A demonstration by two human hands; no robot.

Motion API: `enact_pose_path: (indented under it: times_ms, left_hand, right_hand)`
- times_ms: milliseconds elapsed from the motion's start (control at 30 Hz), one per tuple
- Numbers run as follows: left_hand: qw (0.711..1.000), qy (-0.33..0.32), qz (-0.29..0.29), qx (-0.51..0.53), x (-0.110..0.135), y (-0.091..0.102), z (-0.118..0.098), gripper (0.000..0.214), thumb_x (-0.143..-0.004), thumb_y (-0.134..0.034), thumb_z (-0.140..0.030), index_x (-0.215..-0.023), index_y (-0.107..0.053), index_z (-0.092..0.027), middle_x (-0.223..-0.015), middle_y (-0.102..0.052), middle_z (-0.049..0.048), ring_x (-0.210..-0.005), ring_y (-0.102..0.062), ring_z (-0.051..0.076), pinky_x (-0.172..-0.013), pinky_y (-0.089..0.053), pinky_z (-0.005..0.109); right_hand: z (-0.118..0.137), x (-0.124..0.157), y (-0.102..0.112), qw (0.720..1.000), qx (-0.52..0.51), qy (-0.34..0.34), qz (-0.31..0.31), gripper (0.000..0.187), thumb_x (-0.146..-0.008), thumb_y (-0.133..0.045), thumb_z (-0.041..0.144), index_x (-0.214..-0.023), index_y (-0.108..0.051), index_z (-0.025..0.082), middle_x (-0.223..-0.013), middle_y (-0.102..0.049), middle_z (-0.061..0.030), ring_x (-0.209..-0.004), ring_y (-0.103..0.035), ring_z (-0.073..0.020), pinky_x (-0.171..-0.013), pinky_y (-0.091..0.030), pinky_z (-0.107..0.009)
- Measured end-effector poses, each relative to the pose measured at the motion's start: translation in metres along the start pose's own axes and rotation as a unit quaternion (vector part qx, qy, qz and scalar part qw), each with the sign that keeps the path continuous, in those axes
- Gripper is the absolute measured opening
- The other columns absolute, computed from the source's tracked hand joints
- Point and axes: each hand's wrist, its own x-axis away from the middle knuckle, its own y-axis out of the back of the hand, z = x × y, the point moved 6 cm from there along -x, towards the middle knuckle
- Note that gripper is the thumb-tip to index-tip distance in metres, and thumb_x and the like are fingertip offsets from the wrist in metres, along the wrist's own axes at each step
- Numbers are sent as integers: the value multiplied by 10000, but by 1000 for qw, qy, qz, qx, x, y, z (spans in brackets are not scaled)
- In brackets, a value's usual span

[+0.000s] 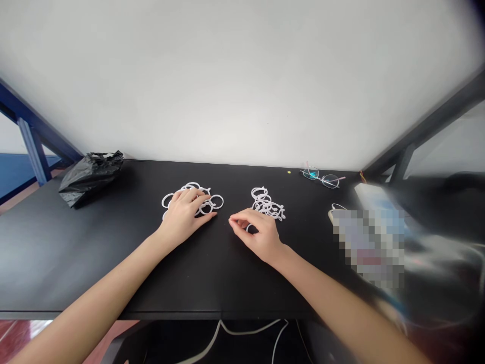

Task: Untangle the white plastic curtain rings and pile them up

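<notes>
My left hand (184, 210) lies palm down over a loose pile of white rings (216, 201), fingers spread, covering part of the pile. The rings are thin and round, and some carry small knobs. To the right, a second heap of similar white rings (265, 203) lies on the black table. In front of that heap is my right hand (259, 230), thumb and forefinger pinched together. Whatever is between the fingertips, if anything, I cannot make out. A white arc of a ring shows beside the right hand's thumb, and part of the heap is hidden behind the hand.
A crumpled black plastic bag (93, 174) sits at the table's back left. Eyeglasses (322, 178) lie at the back right, near a tiny yellow bit (289, 172). At right are a pixelated item (367, 247) and a blurred clear plastic bag (439, 273). Cables (250, 332) hang below the front edge.
</notes>
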Motion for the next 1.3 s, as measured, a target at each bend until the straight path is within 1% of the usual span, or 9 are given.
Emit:
enact_pose_path:
  times_ms: [200, 367, 467, 600, 800, 967, 1133, 1200, 1300]
  left_hand:
    - [1000, -3, 14, 0, 0, -2, 0, 246, -882, -641, -339, -1103, -652, -232, -1033, -685, 77, -916, -632, 272, -854, -438, 426]
    - [1000, 6, 24, 6, -2, 0, -2, 150, -877, -651, -318, -964, -609, -203, -972, -678, 65, -917, -626, 265, -861, -436, 420]
    - [1000, -1, 24, 13, -1, -1, -2, 91, -897, -612, -297, -897, -620, -207, -1005, -669, 69, -924, -626, 257, -862, -437, 425]
    - [1000, -9, 20, 3, 0, -4, 0, 130, -902, -606, -314, -959, -674, -219, -1064, -677, 85, -952, -627, 271, -879, -438, 446]
    - [1000, -7, 17, -2, 0, -5, 0, 229, -868, -661, -392, -1002, -708, -213, -1023, -691, 91, -922, -624, 286, -867, -449, 460]
    - [1000, -5, 20, 8, 0, -5, 0, 245, -847, -691, -385, -1019, -713, -212, -1020, -694, 95, -934, -630, 298, -878, -447, 470]
    - [1000, -13, 25, -10, 1, -6, 0, 262, -855, -692, -389, -1020, -705, -187, -1002, -689, 98, -928, -630, 296, -872, -452, 466]
    - [999, -17, 25, -16, 1, -7, 0, 261, -860, -688, -392, -1012, -703, -180, -1000, -685, 98, -926, -631, 292, -872, -453, 463]
    - [999, -24, 20, -23, 1, -6, -1, 263, -865, -687, -395, -999, -702, -170, -998, -682, 98, -917, -630, 284, -863, -455, 454]
  right_hand:
    - [0, 0, 0, 1000, 1, -5, 4, 115, -900, -582, 158, -895, -688, 202, -744, -694, -20, -603, -636, -119, -563, -563, -236]
    - [-1, 0, -1, 1000, -2, -4, 5, 109, -894, -591, 139, -894, -685, 195, -741, -691, -21, -604, -639, -117, -562, -556, -232]
    - [-1, 0, -1, 1000, 0, -5, 5, 115, -893, -588, 140, -892, -685, 202, -739, -690, -18, -600, -636, -118, -562, -555, -236]
    - [-1, 1, -1, 1000, 2, -7, 6, 118, -897, -582, 153, -895, -688, 205, -740, -691, -15, -600, -637, -117, -567, -559, -237]
    - [0, 0, 0, 1000, 5, -5, 4, 108, -904, -586, 169, -891, -686, 208, -720, -687, -12, -586, -634, -119, -565, -562, -243]
    - [1, 0, 0, 1000, 8, 1, 4, 98, -899, -594, 154, -888, -681, 199, -719, -682, -11, -584, -630, -114, -569, -553, -238]
    - [-1, 0, -1, 1000, 7, -7, 9, 101, -899, -589, 158, -884, -678, 204, -716, -675, -4, -585, -623, -111, -566, -542, -231]
    - [-2, 0, -1, 1000, 23, -17, 12, 99, -899, -589, 162, -876, -676, 204, -696, -664, 1, -574, -607, -108, -539, -516, -224]
    - [-7, 0, -1, 995, 86, -44, 20, 92, -889, -604, 168, -838, -671, 205, -675, -659, -2, -597, -594, -124, -528, -478, -234]
